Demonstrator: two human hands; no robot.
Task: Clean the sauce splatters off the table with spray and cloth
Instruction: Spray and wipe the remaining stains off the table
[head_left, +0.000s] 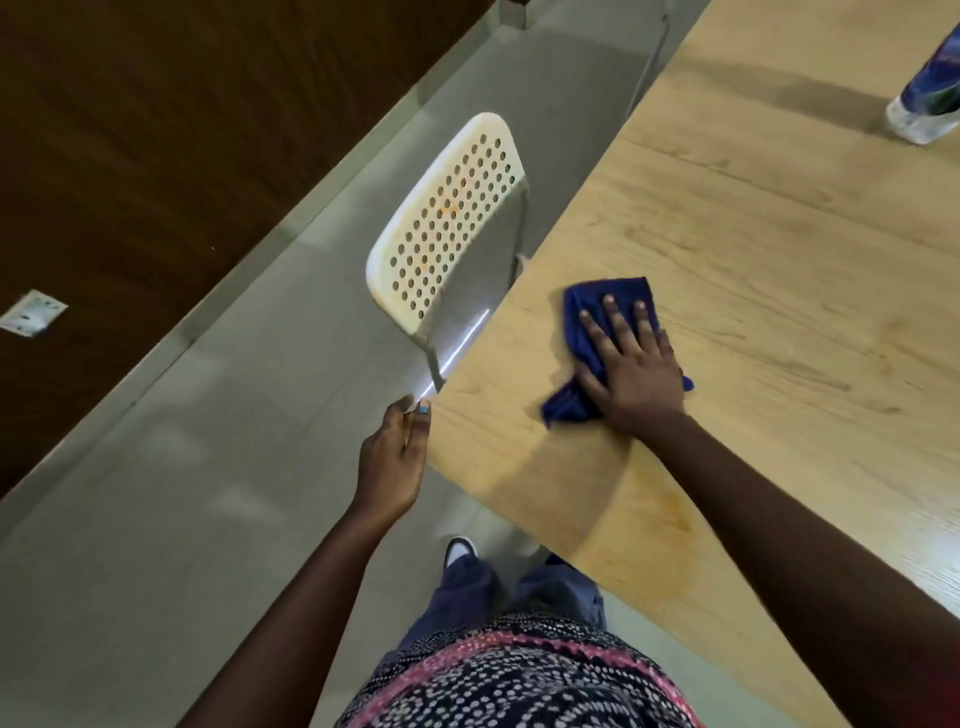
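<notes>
A white perforated chair (447, 221) stands tucked against the long edge of the light wooden table (753, 249), its backrest speckled with faint orange marks, and its metal legs run down beside the table edge just ahead of the left hand (392, 457). That hand hangs off the table over the grey floor (156, 519), close to the table's edge, fingers loosely together and holding nothing. At the far right corner of the view a bottle with a blue patterned label and a clear base (927, 98) stands on the table, well apart from the cleaning spot; it is cut off by the frame, so it may be the spray bottle, though its top is out of sight. A dark wooden wall panel (156, 130) with a white socket plate (32, 313) borders the floor on the left. Nothing lies between the cloth and the rest of the tabletop. The blue cloth (587, 317) is crumpled and folded on the table near the edge by the chair, and the right hand (636, 369) presses down flat on it with fingers straight and spread, the cloth bunching out under the palm toward the near side. Closer to the person, near the table's edge, a pale orange smear (670, 545) stains the wood, partly in the arm's shadow.
</notes>
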